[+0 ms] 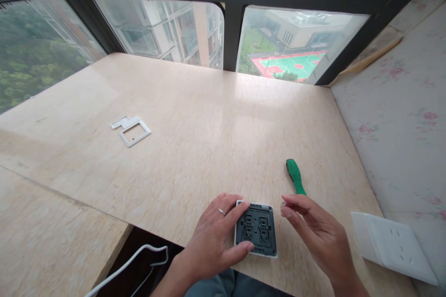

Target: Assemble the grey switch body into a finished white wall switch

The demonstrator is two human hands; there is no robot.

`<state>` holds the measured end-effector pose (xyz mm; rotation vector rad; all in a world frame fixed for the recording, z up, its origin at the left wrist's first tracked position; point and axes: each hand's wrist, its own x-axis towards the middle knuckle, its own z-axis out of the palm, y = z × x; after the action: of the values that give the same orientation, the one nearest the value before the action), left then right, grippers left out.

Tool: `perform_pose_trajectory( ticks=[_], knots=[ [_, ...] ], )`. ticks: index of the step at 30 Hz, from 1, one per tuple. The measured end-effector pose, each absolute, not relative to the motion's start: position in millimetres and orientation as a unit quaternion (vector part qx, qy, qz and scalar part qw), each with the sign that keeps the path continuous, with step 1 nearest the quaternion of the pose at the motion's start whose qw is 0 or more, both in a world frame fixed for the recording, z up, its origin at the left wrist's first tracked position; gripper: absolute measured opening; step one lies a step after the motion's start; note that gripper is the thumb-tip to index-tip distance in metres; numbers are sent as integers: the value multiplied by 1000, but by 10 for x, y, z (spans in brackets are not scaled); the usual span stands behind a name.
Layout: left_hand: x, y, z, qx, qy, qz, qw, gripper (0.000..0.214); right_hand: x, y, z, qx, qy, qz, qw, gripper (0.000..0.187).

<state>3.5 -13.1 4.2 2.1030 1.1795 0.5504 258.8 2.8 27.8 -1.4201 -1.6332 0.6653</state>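
Observation:
My left hand (223, 232) grips a square wall switch plate (258, 229) by its left side, thumb and fingers resting on its edges. The plate has a white rim and a dark grey face with two raised clip mounts. To its right, my right hand (310, 227) is closed in a pinch on a tiny metallic piece (284, 203), which looks like a small screw. Just beyond that hand lies a green-handled tool (294, 174); its far end is hidden behind my fingers.
White frame parts (135, 133) lie on the marble-patterned sill (195, 125) at the left. A white socket box (395, 246) stands by the papered wall (400, 125) at the right. A white cable (139, 253) hangs over the dark gap at the front left. Windows close off the back.

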Motion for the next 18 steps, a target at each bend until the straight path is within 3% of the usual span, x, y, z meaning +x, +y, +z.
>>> perform_pose_trajectory(
  ticks=[18],
  knots=[
    [43,-110,84,804,456,214,317,60,2438,-263,171,-515,-660,296,460,14]
  ],
)
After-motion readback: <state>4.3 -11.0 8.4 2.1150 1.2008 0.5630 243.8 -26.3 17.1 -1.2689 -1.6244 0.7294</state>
